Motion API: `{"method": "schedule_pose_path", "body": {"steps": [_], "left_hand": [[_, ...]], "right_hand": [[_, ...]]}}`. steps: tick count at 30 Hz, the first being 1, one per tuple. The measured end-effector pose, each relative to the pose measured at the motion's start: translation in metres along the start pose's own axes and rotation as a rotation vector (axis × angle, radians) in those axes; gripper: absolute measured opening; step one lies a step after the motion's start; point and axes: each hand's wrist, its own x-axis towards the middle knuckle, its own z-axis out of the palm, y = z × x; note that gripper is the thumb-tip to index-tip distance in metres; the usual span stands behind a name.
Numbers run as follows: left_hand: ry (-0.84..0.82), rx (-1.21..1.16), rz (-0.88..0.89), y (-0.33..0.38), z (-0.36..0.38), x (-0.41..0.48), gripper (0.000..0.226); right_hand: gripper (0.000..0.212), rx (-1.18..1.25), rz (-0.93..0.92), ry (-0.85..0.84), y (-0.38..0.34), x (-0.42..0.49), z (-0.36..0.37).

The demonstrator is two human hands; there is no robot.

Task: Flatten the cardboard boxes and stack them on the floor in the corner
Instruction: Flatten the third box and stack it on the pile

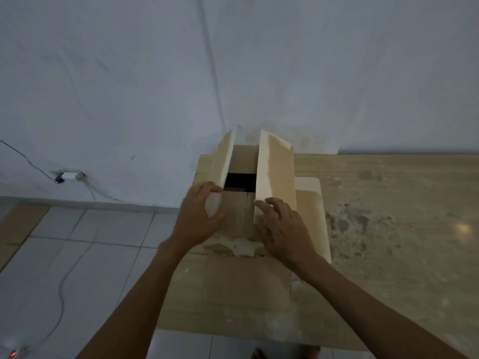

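While my left hand (pixel 199 216) grips the near end of the left flap (pixel 224 161), with the fingers curled over its top edge and the thumb under it, my right hand (pixel 282 229) lies with bent fingers on the outer face of the right flap (pixel 276 172). I cannot tell whether its thumb pinches from the inner side. Both flaps stand up, and between them a dark gap (pixel 239 182) shows the inside.

The cardboard box (pixel 236 218) stands in its full shape on a beige surface (pixel 401 203), close to the corner of the white wall (pixel 129 99). I judge the task is at its beginning: the top is opened, but the body is not collapsed and I see no stack.

The brown sheet (pixel 233 294) nearer to me is perhaps the front wall of the box, but the blur hides it. The far side of the box is hidden, and the tiled floor (pixel 77 255) is cut off on the left.
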Motion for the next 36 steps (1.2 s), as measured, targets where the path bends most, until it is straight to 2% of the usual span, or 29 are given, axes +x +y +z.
{"method": "schedule_pose_path", "body": {"steps": [3,6,9,11,12,16,19,20,22,24,26,29,33,36], "left_hand": [[0.156,-0.106,-0.066,-0.012,-0.032,0.006,0.028],[0.301,-0.054,-0.384,-0.043,-0.053,0.004,0.023],[0.1,0.096,-0.648,-0.078,-0.047,0.005,0.026],[-0.034,0.119,-0.735,-0.087,-0.034,0.008,0.033],[-0.05,0.144,-0.743,-0.089,-0.029,0.01,0.036],[0.007,0.301,-0.561,-0.083,-0.017,0.022,0.039],[-0.082,0.479,-0.417,-0.077,-0.009,0.03,0.037],[-0.099,0.506,-0.401,-0.076,-0.004,0.031,0.037],[-0.096,0.5,-0.353,-0.069,0.007,0.034,0.033],[-0.08,0.445,-0.297,-0.059,0.02,0.035,0.032],[-0.095,0.359,-0.271,-0.046,0.03,0.037,0.04],[-0.169,0.283,-0.215,-0.027,0.038,0.042,0.046],[-0.198,0.39,-0.117,-0.012,0.029,0.054,0.046],[-0.169,0.207,-0.148,0.005,0.006,0.061,0.041]], "right_hand": [[0.046,-0.016,-0.005,0.066,0.006,-0.007,-0.005],[0.055,-0.004,0.0,0.106,0.015,-0.012,-0.009],[0.051,-0.011,0.01,0.112,0.019,-0.012,-0.011],[0.05,-0.022,0.021,0.117,0.02,-0.012,-0.011],[0.05,-0.042,0.031,0.134,0.019,-0.013,-0.011],[0.047,-0.193,0.095,0.315,0.027,-0.02,-0.019],[0.036,-0.263,0.246,0.402,0.054,-0.039,-0.029],[0.032,-0.293,0.334,0.383,0.066,-0.047,-0.031],[0.029,-0.263,0.553,0.193,0.087,-0.062,-0.027],[0.028,0.021,0.764,-0.085,0.101,-0.069,-0.017],[0.031,0.388,0.861,-0.267,0.104,-0.067,-0.009],[0.023,0.457,0.866,-0.259,0.108,-0.056,-0.008],[0.022,0.371,0.859,-0.287,0.116,-0.046,-0.018],[0.021,0.362,0.857,-0.27,0.121,-0.043,-0.017]]}}
